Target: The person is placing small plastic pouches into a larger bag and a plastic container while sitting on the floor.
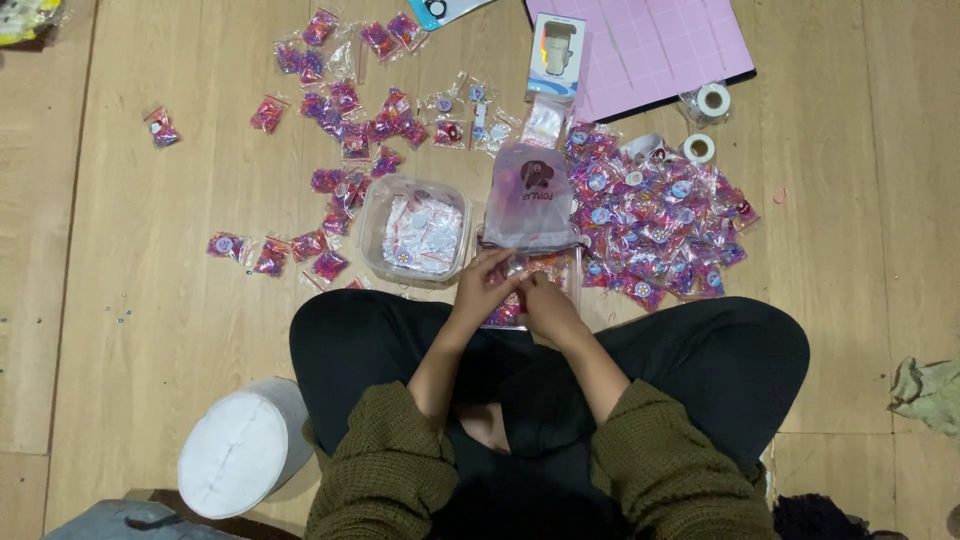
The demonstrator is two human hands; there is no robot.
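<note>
- View from above of a person sitting cross-legged on a wood floor (150,300), in black trousers and olive knit sleeves
- Left hand (487,285) and right hand (548,305) meet just in front of the knees, fingers curled in and pinching a small clear packet (520,268) between them
- The packet sits at the near edge of a sheer pouch (531,195), which stands upright just beyond the hands
- Left of the pouch, a clear tub (372,225) holds white packets
- Right of the pouch, a dense pile (665,225) of pink and purple packets; looser ones (345,110) are scattered further left
- Beyond lie a pink mat (650,45), a small box (556,55) and 2 tape rolls (712,100)
- A white round lid (240,450) rests by the left knee
</note>
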